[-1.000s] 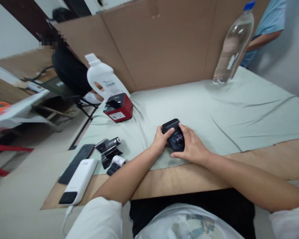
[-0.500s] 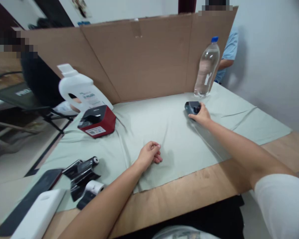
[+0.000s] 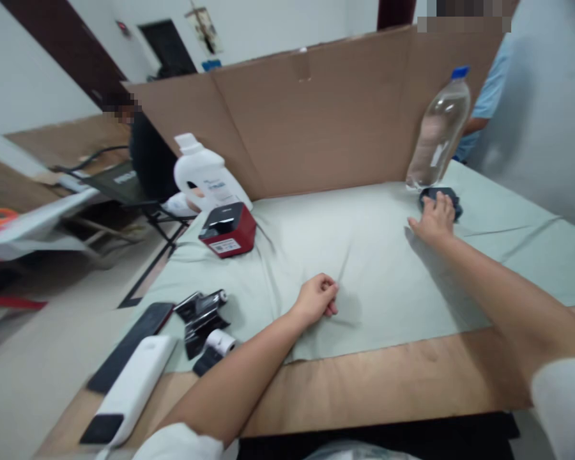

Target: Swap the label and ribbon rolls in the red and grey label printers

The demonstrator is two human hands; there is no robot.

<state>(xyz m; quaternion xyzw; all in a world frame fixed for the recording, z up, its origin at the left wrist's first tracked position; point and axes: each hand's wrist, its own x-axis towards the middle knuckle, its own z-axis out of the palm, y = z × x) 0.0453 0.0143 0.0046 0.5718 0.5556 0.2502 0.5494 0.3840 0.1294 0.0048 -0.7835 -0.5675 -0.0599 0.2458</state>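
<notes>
Two bare hands: the right hand [image 3: 435, 220], splayed with thumb free, overlaps a small dark device [image 3: 452, 197] just beyond its palm, near a water bottle [image 3: 438, 137]; long axis unclear. The left hand [image 3: 317, 298], loosely curled, no object visible, lies well apart.

the right hand [image 3: 434, 220] rests its spread fingers on a dark device [image 3: 454, 199] near the bottle [image 3: 436, 144]; the left hand [image 3: 316, 299] curls loosely at the cloth [image 3: 326, 220]. a red box [image 3: 243, 231] sits by a jug [image 3: 215, 179].
</notes>
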